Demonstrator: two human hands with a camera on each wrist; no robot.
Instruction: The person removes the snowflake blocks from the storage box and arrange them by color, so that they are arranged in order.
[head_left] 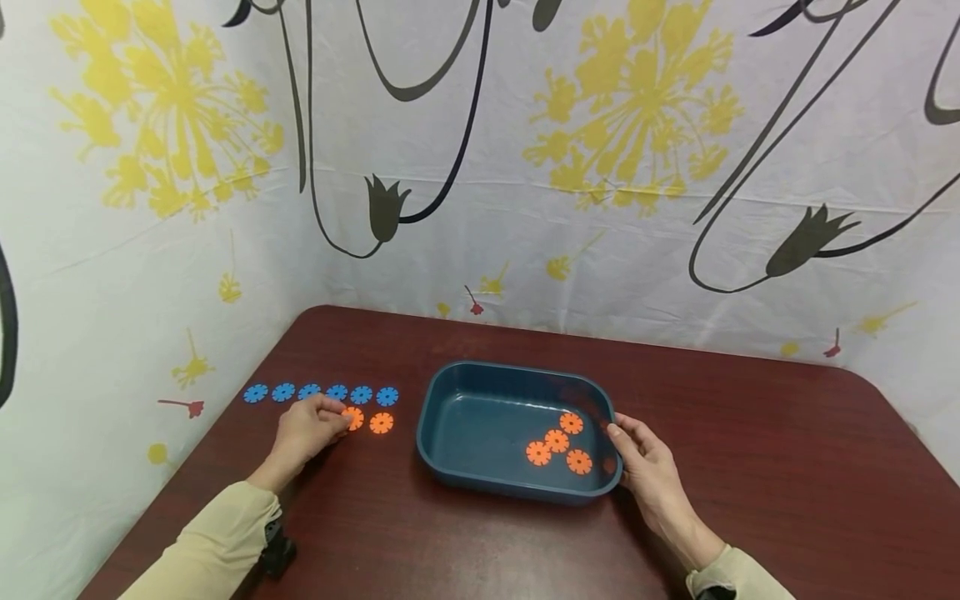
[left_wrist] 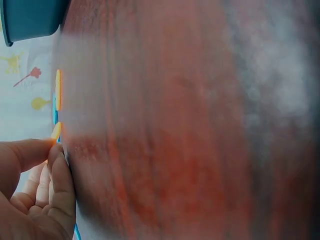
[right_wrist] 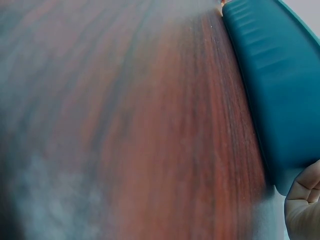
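So from the head view, the left hand (head_left: 309,429) has an orange disc (head_left: 353,418) pinched between thumb and finger, sitting right at the tips, about 3 o'clock from the palm. A second orange disc (head_left: 382,423) lies just beside it, also at 3, and a row of blue discs (head_left: 362,395) runs along its 12 o'clock side. The right hand (head_left: 651,467) grips the tray (head_left: 480,481) rim at 3 o'clock, four orange discs (head_left: 557,441) inside near that end.
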